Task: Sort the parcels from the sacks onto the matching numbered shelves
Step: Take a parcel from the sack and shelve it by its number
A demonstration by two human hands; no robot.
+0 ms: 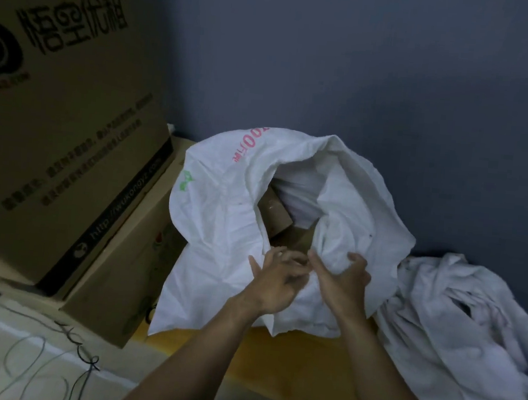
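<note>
A white woven sack (pixel 220 215) with pink and green print stands open on the floor in the middle of the view. Brown cardboard parcels (pixel 275 215) show inside its mouth. My right hand (pixel 344 275) grips a bunch of the sack's near rim, thumb and fingers curled into the cloth. My left hand (pixel 276 280) hovers at the rim just left of it, fingers loosely spread and slightly blurred, holding nothing that I can see.
Big stacked cardboard boxes (pixel 65 125) stand at the left against the blue wall (pixel 364 65). A second, crumpled white sack (pixel 455 328) lies at the right. Cables (pixel 51 350) trail over the pale floor at lower left. Yellow floor (pixel 299 365) shows beneath my arms.
</note>
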